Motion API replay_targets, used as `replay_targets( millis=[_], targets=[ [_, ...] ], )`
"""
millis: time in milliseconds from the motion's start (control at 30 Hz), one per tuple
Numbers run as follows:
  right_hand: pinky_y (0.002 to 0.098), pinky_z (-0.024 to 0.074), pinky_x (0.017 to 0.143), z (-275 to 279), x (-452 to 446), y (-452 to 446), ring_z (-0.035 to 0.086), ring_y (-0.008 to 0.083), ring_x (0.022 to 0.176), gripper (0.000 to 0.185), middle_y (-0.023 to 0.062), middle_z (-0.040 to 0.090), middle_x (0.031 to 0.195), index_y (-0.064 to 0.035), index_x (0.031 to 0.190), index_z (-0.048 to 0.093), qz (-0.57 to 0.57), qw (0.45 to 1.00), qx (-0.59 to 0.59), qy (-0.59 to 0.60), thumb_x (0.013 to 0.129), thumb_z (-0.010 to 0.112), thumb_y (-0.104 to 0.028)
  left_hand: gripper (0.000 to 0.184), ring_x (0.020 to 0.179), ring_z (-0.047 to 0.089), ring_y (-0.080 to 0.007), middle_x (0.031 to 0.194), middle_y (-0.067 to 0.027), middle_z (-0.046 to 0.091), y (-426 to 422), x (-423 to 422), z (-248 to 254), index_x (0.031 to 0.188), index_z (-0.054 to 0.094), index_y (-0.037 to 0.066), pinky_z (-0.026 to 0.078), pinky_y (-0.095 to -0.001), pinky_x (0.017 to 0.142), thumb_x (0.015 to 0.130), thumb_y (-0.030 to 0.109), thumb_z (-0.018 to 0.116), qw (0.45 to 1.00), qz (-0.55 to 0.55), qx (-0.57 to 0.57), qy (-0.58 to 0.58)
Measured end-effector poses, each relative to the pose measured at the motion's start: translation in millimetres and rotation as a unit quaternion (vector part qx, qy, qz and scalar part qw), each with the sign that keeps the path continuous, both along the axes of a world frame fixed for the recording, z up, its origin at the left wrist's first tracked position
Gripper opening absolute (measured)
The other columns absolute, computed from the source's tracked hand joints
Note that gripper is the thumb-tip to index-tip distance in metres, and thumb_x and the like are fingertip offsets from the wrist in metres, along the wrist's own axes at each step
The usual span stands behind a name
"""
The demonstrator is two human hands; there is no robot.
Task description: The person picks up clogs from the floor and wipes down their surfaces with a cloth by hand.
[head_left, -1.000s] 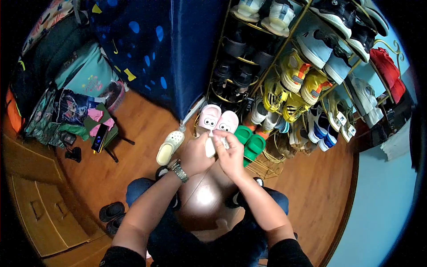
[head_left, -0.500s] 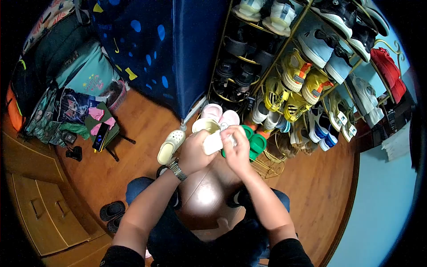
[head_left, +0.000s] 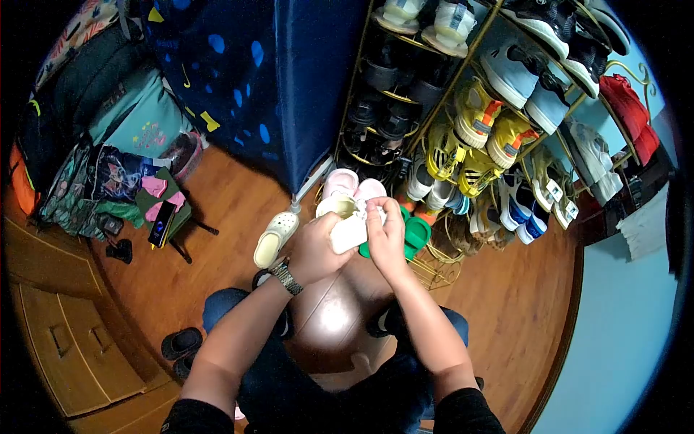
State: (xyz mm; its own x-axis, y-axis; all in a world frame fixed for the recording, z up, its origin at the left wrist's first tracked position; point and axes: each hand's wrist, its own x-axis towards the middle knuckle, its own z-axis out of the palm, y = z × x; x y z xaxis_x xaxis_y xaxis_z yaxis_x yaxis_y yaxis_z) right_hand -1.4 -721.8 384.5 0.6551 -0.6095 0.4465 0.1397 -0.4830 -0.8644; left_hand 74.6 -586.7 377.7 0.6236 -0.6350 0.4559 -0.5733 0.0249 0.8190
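A cream clog point(head_left: 336, 205) is held up in front of me, its opening showing behind my knuckles. My left hand point(head_left: 318, 246), with a metal watch at the wrist, is closed around it. A bright white block-like part point(head_left: 350, 236) shows between the hands; glare hides whether it belongs to the clog. My right hand point(head_left: 386, 235) pinches a small white piece against it, too bright to identify. The matching cream clog point(head_left: 275, 240) lies on the floor to the left. Behind the hands are pink clogs point(head_left: 341, 181) and green slippers point(head_left: 417, 237).
A metal shoe rack point(head_left: 434, 282) full of shoes rises ahead and right. A dark blue fabric cover point(head_left: 311, 94) stands beside it. A small stool point(head_left: 182, 210) with a phone and pink cloth is at left. Black clogs point(head_left: 182, 343) lie near the wooden drawers point(head_left: 65, 340).
My right hand has shifted slightly, its fingers now more upright on the white piece. More of the cream clog's opening shows. My left hand keeps its hold.
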Motion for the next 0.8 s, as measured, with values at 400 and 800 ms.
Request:
replay_targets(
  millis=[400,800],
  targets=[
    [0.0361,0.0472,0.085,-20,-2,-17,0.059,0.0285,0.092,0.007,0.0147,0.058,0.094,-0.0003,0.097,0.057,0.038,0.986,0.157,0.032,0.098,0.055,-0.007,0.036,0.08,0.068,-0.0338,0.084,-0.0159,0.068,6,-1,-3,0.095,0.06,0.004,0.053,-0.0431,0.07,0.072,0.016,0.084,1.0,-0.006,0.01,-0.025],
    [0.0268,0.0414,0.076,1,-7,-8,0.051,0.0139,0.084,0.01,0.0057,0.054,0.09,-0.0026,0.095,0.054,0.025,0.996,0.087,0.021,0.098,0.052,-0.012,0.047,0.087,0.068,-0.0214,0.095,-0.0106,0.069,11,0,8,0.099,0.056,0.004,0.053,-0.0353,0.077,0.069,0.017,0.09,0.999,-0.031,0.018,0.024]
  ],
)
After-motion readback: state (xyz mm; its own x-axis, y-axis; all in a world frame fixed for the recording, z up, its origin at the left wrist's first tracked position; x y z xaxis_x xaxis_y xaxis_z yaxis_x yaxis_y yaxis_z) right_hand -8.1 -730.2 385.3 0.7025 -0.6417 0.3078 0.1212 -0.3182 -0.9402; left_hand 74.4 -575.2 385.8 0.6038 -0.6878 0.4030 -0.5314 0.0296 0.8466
